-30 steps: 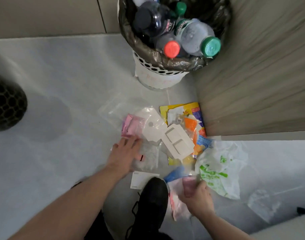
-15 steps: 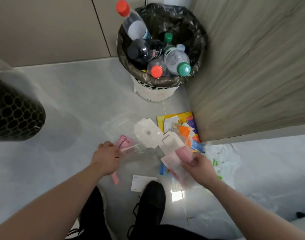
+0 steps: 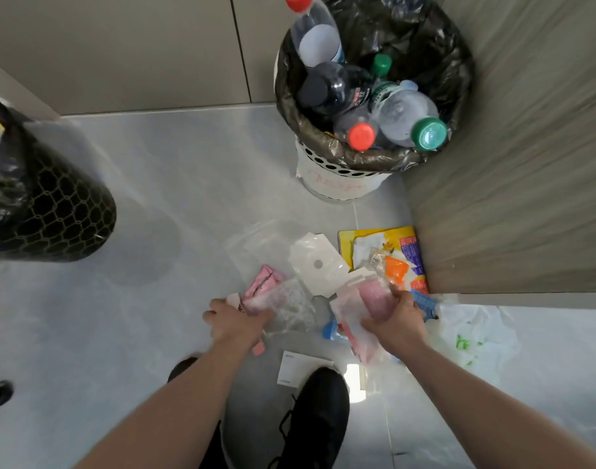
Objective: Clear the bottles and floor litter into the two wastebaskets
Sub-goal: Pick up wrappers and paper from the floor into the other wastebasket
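left hand (image 3: 237,321) clutches a pink wrapper (image 3: 264,286) with clear film; right hand (image 3: 396,321) grips a pink packet (image 3: 374,297), gathering several pieces per trip. remaining litter lies near the bottle-filled white wastebasket (image 3: 337,184); black wastebasket (image 3: 53,211) stands left.

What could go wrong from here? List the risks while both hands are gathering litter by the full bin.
1. The white wastebasket is heaped with bottles; the red-capped bottle juts over its rim and could topple out if more goes in.
2. The right hand grips thin, slippery plastic wrappers; some may slide free.
3. The white card by the black shoe may be stepped on or missed.
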The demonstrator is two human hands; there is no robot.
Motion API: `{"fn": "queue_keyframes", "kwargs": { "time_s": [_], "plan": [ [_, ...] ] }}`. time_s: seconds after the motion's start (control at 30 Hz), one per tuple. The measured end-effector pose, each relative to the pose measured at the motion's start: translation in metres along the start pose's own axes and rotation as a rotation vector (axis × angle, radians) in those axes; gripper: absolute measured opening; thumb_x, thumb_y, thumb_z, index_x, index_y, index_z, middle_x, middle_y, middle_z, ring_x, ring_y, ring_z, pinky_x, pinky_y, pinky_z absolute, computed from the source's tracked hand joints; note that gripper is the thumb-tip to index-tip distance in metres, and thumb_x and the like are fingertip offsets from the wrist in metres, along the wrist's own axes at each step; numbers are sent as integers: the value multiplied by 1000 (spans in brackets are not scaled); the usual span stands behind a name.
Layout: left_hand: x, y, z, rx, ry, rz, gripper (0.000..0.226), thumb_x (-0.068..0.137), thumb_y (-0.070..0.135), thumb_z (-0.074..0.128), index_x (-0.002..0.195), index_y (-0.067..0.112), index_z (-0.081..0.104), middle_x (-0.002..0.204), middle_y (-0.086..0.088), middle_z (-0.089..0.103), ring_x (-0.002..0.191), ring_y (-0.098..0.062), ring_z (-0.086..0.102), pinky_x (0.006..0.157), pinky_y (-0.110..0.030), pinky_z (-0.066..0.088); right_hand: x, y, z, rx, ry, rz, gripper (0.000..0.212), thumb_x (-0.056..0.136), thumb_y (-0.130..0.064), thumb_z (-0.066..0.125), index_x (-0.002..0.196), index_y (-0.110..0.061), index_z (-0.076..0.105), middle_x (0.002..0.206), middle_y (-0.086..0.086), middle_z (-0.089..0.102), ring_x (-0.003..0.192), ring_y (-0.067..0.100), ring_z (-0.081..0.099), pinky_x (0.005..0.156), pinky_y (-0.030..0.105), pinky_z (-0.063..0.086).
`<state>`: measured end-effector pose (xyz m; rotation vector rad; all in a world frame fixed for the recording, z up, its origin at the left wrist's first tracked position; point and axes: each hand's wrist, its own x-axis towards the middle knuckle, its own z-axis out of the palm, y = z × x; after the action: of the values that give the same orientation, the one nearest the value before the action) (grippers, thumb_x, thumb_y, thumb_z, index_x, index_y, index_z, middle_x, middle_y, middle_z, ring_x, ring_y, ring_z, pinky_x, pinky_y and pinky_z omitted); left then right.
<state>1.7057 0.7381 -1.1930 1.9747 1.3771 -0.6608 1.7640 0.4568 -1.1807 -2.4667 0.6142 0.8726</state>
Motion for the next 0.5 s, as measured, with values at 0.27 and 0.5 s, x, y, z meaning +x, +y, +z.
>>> {"fn": "queue_keyframes", "kwargs": {
  "time_s": [0.27,0.5],
  "plan": [
    [10,25,4,-281,-30,-105,101,47,48,95,122,12,39,118,-6,55,102,-31,63,86,-44,59,-16,4,-6,-15,-98,-76,42,83,-40,78,112,-15,62,86,-10,61,82,15,59,58,23,42],
    [19,47,17,-248,-32,-89,39,76,26,77,105,8,56,98,-4,66,94,-27,69,84,-35,59,-27,14,-12,61,-137,-2,25,83,-31,73,101,-19,60,91,-1,67,84,19,65,72,35,57]
  ]
}}
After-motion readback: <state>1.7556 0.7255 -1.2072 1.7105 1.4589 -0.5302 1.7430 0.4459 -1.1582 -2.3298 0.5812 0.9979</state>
